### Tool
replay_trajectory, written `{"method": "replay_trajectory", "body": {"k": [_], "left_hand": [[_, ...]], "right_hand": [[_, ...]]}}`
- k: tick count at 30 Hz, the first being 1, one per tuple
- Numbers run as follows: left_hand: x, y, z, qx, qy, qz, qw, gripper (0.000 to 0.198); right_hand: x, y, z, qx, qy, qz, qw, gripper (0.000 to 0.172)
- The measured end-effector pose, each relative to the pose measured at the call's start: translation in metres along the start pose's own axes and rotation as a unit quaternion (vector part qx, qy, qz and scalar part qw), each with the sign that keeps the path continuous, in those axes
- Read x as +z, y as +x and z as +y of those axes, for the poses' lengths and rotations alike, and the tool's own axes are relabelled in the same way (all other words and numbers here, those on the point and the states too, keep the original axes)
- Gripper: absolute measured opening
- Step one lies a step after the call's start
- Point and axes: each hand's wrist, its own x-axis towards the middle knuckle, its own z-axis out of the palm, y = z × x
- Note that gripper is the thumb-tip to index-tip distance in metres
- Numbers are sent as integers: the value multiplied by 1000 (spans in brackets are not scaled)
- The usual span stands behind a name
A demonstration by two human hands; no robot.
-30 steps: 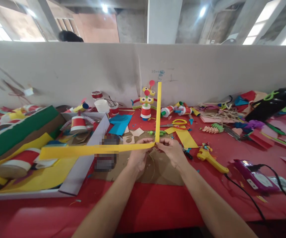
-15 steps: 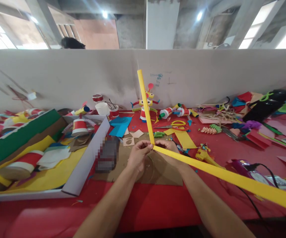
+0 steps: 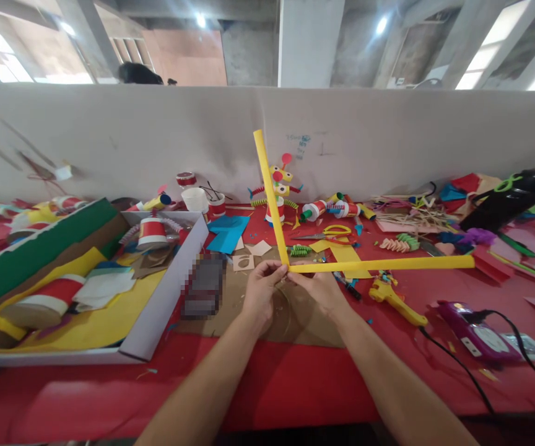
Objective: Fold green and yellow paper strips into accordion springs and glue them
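Note:
Both my hands pinch a yellow paper strip (image 3: 271, 198) at the corner where its two arms meet, above a brown cardboard sheet (image 3: 230, 328). One arm of the strip rises away from me, leaning slightly left; the other runs out level to the right. My left hand (image 3: 264, 290) has thumb and fingers closed on the corner. Beside it, touching the same corner, my right hand (image 3: 316, 288) is closed at the start of the level arm. Fingers hide the fold itself, so I cannot tell whether it is one strip or two joined.
A box (image 3: 132, 337) holding paper and a red-white cup stands left, near a blurred dark object (image 3: 204, 286). Yellow-handled scissors (image 3: 326, 234), a yellow glue gun (image 3: 397, 303) and a purple device (image 3: 478, 331) with a cord lie right. Paper figures (image 3: 280, 192) stand by the wall.
The right-hand arm of the strip has swung up and away, from slanting toward me at the lower right to nearly level. My hands stay together at the corner.

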Motion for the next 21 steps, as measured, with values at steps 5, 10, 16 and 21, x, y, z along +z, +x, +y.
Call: {"method": "replay_trajectory", "body": {"k": [5, 10, 16, 21], "left_hand": [[2, -1, 1, -23, -38, 7, 999, 18], [1, -2, 8, -83, -44, -1, 996, 17], [1, -2, 10, -71, 30, -2, 997, 18], [2, -3, 8, -72, 8, 0, 997, 18]], "right_hand": [[3, 2, -4, 65, 106, 1, 992, 16], [-5, 3, -4, 45, 58, 12, 997, 14], [-12, 4, -7, 51, 22, -16, 998, 15], [-11, 4, -8, 60, 58, -11, 996, 16]]}}
